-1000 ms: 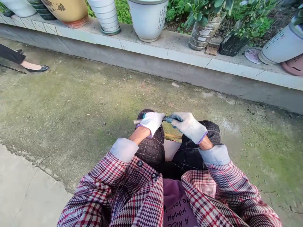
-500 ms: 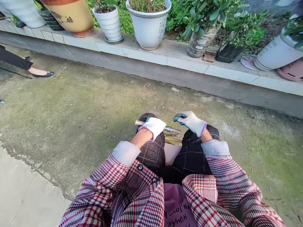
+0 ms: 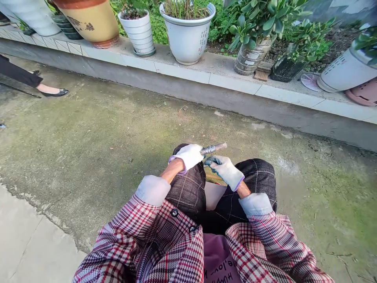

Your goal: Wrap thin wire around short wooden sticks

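My left hand (image 3: pixel 189 156), in a white knitted work glove with a purple cuff, is closed around a wooden stick (image 3: pixel 221 146). The stick's pale end sticks out to the right, tilted slightly up. Silvery wire (image 3: pixel 208 149) is wound in tight turns around it just past my fingers. My right hand (image 3: pixel 224 169), gloved in white with dark teal fingertips, is pinched closed just below the wound part. A thin strand of the wire seems to run into its fingertips, though it is barely visible there.
Between my knees, partly hidden, is a yellowish wooden piece (image 3: pixel 213 177). A low tiled ledge (image 3: pixel 182 71) ahead carries several potted plants, among them a white pot (image 3: pixel 188 39). Another person's foot in a black shoe (image 3: pixel 55 92) rests on the concrete ground (image 3: pixel 97 133) at left.
My right hand has moved left and down, from apart on the right to just beneath the stick. The stick's free end has swung upward, my left hand still around it.
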The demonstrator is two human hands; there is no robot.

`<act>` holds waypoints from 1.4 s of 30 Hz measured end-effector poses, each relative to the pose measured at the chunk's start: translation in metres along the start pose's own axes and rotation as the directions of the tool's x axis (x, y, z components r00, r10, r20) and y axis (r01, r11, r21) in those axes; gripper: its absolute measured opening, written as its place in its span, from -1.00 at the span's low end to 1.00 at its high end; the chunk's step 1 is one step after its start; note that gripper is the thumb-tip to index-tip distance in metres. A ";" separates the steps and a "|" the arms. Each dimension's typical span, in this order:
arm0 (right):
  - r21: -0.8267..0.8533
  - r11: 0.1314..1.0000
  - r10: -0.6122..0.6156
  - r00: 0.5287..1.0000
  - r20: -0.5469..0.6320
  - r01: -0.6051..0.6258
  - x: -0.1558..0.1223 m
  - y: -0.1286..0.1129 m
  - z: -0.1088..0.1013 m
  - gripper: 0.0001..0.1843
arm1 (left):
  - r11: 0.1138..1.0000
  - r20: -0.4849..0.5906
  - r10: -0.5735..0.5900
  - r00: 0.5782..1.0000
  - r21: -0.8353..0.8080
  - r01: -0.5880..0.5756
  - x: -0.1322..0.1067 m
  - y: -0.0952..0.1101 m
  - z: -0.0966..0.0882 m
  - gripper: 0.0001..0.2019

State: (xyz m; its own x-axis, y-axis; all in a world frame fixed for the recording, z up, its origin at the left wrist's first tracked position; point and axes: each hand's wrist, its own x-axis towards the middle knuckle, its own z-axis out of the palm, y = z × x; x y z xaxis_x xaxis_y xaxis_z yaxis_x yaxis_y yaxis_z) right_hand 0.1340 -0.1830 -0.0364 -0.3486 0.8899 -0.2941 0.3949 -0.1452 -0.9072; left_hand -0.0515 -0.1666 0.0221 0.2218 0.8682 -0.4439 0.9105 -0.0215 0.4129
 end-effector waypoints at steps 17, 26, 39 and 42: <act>-0.104 0.994 0.016 0.997 -0.076 -0.024 0.029 0.007 -0.056 -0.74 | 0.997 -0.019 0.026 0.999 -0.071 -0.027 -0.005 0.004 -0.001 -0.74; -0.277 0.921 -0.218 0.952 0.215 0.274 -0.039 -0.046 -0.027 -0.77 | 0.995 -0.004 -0.051 0.999 0.081 0.051 0.003 0.020 0.005 -0.76; -0.079 0.997 0.024 0.999 -0.029 -0.026 0.011 0.013 -0.029 -0.73 | 0.998 -0.062 0.037 0.997 -0.039 -0.039 -0.008 0.003 -0.007 -0.69; -0.241 0.958 -0.135 0.986 0.097 0.155 -0.014 -0.004 -0.012 -0.77 | 0.999 -0.077 0.009 0.997 -0.036 -0.011 -0.005 0.005 -0.003 -0.69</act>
State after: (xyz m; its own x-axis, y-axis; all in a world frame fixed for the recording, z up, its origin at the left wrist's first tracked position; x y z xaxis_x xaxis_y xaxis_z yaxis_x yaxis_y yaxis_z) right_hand 0.1474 -0.1903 -0.0252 -0.4792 0.8554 -0.1965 0.5291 0.1029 -0.8423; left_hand -0.0492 -0.1695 0.0286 0.2019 0.9037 -0.3774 0.8946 -0.0134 0.4466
